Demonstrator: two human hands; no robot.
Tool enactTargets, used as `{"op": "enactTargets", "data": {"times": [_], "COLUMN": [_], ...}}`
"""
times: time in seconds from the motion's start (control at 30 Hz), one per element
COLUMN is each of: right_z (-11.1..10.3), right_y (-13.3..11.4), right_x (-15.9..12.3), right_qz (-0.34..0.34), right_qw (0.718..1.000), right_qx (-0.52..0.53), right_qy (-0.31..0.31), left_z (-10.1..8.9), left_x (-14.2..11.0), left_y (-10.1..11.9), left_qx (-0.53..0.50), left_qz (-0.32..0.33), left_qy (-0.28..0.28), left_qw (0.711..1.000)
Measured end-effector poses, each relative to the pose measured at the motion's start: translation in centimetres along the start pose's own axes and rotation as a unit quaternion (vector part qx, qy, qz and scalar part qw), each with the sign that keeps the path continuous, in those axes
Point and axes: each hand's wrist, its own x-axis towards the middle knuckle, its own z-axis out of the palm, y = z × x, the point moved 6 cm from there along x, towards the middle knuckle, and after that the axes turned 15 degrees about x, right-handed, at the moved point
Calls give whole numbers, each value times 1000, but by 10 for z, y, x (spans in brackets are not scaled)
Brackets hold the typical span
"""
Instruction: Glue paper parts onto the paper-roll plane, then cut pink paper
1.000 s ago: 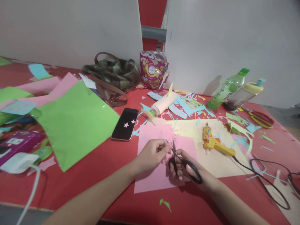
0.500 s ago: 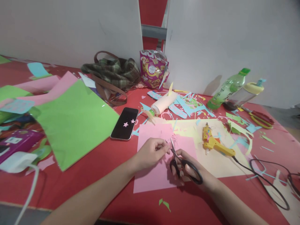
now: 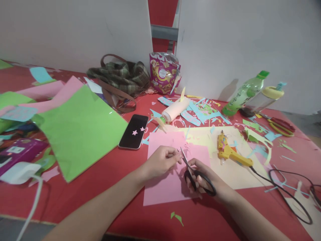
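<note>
My right hand [image 3: 203, 177] grips black-handled scissors [image 3: 193, 170], blades pointing up and left toward my other hand. My left hand [image 3: 163, 160] is closed in a pinch on a tiny pink scrap I can barely make out, right at the blade tips. Both hands hover over a pink paper sheet [image 3: 165, 187] lying on the red table [image 3: 120, 170]. A pale yellow sheet [image 3: 233, 174] lies under and to the right of the pink one.
A yellow glue gun [image 3: 229, 151] with a black cord [image 3: 288, 194] lies to the right. A phone [image 3: 133, 131], green paper [image 3: 77, 130], glue bottle [image 3: 174, 110], plaid bag [image 3: 117, 78], snack bag [image 3: 164, 72], two bottles [image 3: 250, 92] and red scissors [image 3: 279, 124] surround the hands, among paper scraps.
The scissors tilted a little more to the left and my right hand shifted slightly. My left hand keeps its pinch in about the same place.
</note>
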Motion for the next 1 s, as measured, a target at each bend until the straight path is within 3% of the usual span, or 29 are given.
{"op": "enactTargets", "data": {"times": [1.0], "right_z": [0], "right_y": [3], "right_x": [1], "right_qz": [1], "right_qw": [1000], "right_qx": [7], "right_qy": [3], "left_z": [11], "left_x": [-2], "left_y": [-3], "left_qx": [-130], "left_qz": [-38], "left_qy": [-40], "left_qw": [990]}}
